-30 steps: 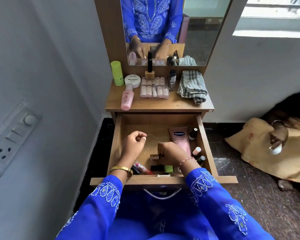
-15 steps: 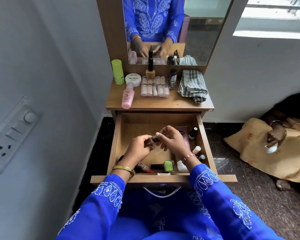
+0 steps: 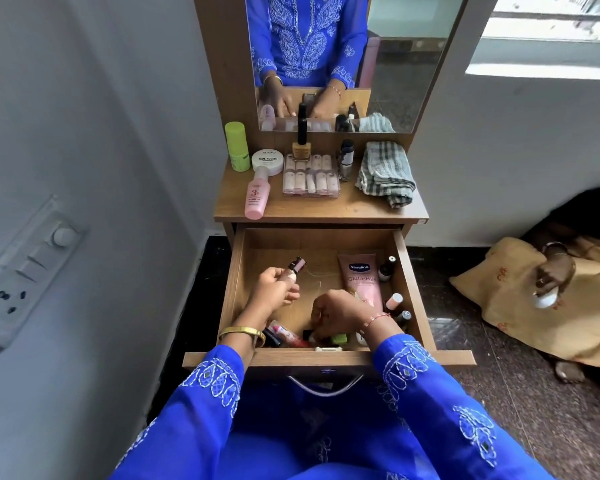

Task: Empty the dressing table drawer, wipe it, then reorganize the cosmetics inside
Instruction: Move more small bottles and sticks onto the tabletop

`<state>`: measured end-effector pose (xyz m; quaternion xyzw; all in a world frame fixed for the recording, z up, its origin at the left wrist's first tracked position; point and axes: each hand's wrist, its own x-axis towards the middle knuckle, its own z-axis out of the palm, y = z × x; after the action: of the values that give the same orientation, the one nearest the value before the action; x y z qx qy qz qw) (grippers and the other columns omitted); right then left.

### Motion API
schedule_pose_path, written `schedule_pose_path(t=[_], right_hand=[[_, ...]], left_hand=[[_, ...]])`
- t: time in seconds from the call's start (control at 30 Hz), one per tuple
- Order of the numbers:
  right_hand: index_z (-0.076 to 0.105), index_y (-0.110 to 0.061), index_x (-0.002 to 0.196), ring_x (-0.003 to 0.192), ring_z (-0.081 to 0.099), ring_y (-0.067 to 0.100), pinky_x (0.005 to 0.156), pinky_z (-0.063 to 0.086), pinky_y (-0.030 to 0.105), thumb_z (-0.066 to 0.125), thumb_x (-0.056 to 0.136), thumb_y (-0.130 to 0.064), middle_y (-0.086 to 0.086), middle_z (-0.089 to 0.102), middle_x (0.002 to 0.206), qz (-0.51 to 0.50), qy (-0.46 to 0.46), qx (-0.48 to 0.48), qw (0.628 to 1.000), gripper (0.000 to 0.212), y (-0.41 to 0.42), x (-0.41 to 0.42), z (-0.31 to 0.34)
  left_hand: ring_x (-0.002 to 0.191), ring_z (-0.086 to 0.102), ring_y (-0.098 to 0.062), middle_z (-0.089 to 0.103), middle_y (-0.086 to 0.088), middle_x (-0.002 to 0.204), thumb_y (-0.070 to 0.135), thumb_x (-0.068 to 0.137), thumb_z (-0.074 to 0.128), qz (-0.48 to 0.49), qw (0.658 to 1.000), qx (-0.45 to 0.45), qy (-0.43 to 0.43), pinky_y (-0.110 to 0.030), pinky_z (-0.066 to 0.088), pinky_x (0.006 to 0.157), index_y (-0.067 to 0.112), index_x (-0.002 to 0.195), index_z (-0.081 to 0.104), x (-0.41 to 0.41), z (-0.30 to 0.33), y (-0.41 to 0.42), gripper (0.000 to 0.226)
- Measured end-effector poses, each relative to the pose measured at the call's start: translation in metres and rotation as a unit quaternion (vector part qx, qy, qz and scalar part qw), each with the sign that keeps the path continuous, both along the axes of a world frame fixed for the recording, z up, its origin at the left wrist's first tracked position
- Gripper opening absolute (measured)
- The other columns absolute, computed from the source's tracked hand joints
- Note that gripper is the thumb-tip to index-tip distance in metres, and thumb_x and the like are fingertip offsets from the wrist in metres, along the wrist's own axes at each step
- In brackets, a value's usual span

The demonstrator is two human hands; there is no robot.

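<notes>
The wooden drawer of the dressing table stands pulled out. My left hand holds a small dark-capped nail polish bottle above the drawer's left half. My right hand is down at the drawer's front, fingers closing around small items near a green-capped bottle; what it grips is hidden. A pink Vaseline tube lies at the right, with small bottles beside it. Red and dark tubes lie at the front left.
On the tabletop sit a green bottle, a white jar, a pink bottle, a clear nail case, polish bottles and a checked cloth. Another person's hand rests on a tan cushion at right.
The two hands were together over the drawer's middle; now the left hand has lifted left with the small bottle and the right hand has dropped to the drawer's front.
</notes>
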<state>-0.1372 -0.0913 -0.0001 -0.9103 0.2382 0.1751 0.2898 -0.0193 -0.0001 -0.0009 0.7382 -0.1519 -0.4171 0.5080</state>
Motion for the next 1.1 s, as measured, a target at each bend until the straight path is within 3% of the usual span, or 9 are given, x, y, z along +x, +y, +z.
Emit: schedule_pose_path(t=[0.1, 0.23, 0.37, 0.57, 0.7, 0.8, 0.9, 1.0, 1.1], right_hand=[[0.069, -0.008, 0.096, 0.085, 0.060, 0.023, 0.071, 0.043, 0.025, 0.074, 0.074, -0.022, 0.011, 0.070, 0.102, 0.048, 0.041, -0.048, 0.997, 0.027, 0.004, 0.002, -0.002], [0.068, -0.005, 0.100, 0.091, 0.061, 0.029, 0.073, 0.047, 0.028, 0.068, 0.078, -0.021, 0.013, 0.068, 0.104, 0.069, 0.061, -0.092, 0.992, 0.026, 0.006, 0.004, -0.001], [0.069, -0.008, 0.093, 0.080, 0.060, 0.025, 0.061, 0.040, 0.021, 0.068, 0.077, -0.021, 0.010, 0.070, 0.097, 0.008, -0.030, -0.061, 0.998, 0.021, 0.003, 0.002, 0.001], [0.062, -0.002, 0.077, 0.063, 0.050, 0.012, 0.056, 0.039, 0.024, 0.070, 0.074, -0.007, 0.008, 0.060, 0.070, -0.149, -0.211, 0.102, 0.961, 0.010, -0.006, 0.002, 0.008], [0.057, -0.015, 0.072, 0.051, 0.042, -0.005, 0.049, 0.035, 0.010, 0.068, 0.077, 0.000, -0.005, 0.053, 0.063, -0.224, -0.302, 0.156, 0.914, 0.019, -0.022, 0.004, 0.030], [0.058, -0.016, 0.079, 0.060, 0.047, 0.008, 0.057, 0.041, 0.018, 0.066, 0.077, 0.003, -0.001, 0.057, 0.069, -0.254, -0.364, 0.137, 0.886, 0.021, -0.043, 0.010, 0.058], [0.059, -0.007, 0.088, 0.056, 0.047, 0.002, 0.054, 0.041, 0.011, 0.066, 0.078, 0.002, -0.006, 0.054, 0.067, -0.278, -0.410, 0.084, 0.865, 0.015, -0.068, 0.023, 0.085], [0.057, -0.007, 0.096, 0.058, 0.056, 0.010, 0.060, 0.050, 0.026, 0.065, 0.080, -0.001, -0.003, 0.058, 0.070, -0.318, -0.422, 0.057, 0.847, 0.019, -0.096, 0.039, 0.101], [0.059, -0.003, 0.100, 0.073, 0.057, 0.019, 0.067, 0.048, 0.030, 0.063, 0.079, 0.000, 0.005, 0.061, 0.083, -0.339, -0.403, -0.004, 0.850, 0.021, -0.118, 0.053, 0.104]], left_hand=[[0.043, 0.059, -0.006, 0.057, -0.008, 0.074, 0.016, 0.099, 0.035, 0.041, 0.990, -0.052, 0.121, -0.025, 0.048, 0.059, 0.010, 0.085, 0.051, 0.000, 0.007, 0.002, 0.022], [0.045, 0.052, -0.010, 0.051, -0.006, 0.068, 0.021, 0.096, 0.030, 0.070, 0.972, -0.077, 0.211, -0.023, 0.048, 0.051, 0.007, 0.079, 0.058, 0.002, 0.013, 0.005, 0.036], [0.047, 0.051, -0.009, 0.054, 0.000, 0.056, 0.029, 0.096, 0.036, 0.067, 0.962, -0.095, 0.248, -0.023, 0.047, 0.054, 0.008, 0.079, 0.062, 0.001, 0.016, 0.007, 0.037], [0.051, 0.061, -0.010, 0.066, -0.001, 0.058, 0.029, 0.096, 0.042, 0.068, 0.964, -0.147, 0.211, -0.022, 0.054, 0.058, 0.010, 0.088, 0.062, 0.000, 0.015, 0.005, 0.028], [0.061, 0.067, -0.011, 0.069, -0.004, 0.073, 0.018, 0.096, 0.044, 0.080, 0.960, -0.195, 0.186, -0.024, 0.054, 0.064, 0.011, 0.092, 0.060, -0.002, 0.023, -0.002, 0.019], [0.074, 0.059, -0.011, 0.062, -0.002, 0.083, 0.014, 0.094, 0.047, 0.081, 0.963, -0.214, 0.140, -0.024, 0.050, 0.070, 0.012, 0.091, 0.060, -0.001, 0.037, -0.016, 0.013], [0.074, 0.054, -0.009, 0.057, 0.002, 0.075, 0.015, 0.092, 0.052, 0.064, 0.970, -0.228, 0.053, -0.023, 0.048, 0.071, 0.016, 0.083, 0.059, 0.004, 0.058, -0.039, 0.012], [0.085, 0.059, -0.014, 0.065, -0.001, 0.088, 0.023, 0.089, 0.058, 0.059, 0.974, -0.214, -0.047, -0.033, 0.048, 0.086, 0.015, 0.092, 0.063, 0.015, 0.072, -0.066, 0.010], [0.088, 0.060, -0.018, 0.068, -0.009, 0.094, 0.025, 0.085, 0.063, 0.059, 0.974, -0.189, -0.113, -0.035, 0.048, 0.085, 0.008, 0.100, 0.066, 0.025, 0.079, -0.087, 0.023]])
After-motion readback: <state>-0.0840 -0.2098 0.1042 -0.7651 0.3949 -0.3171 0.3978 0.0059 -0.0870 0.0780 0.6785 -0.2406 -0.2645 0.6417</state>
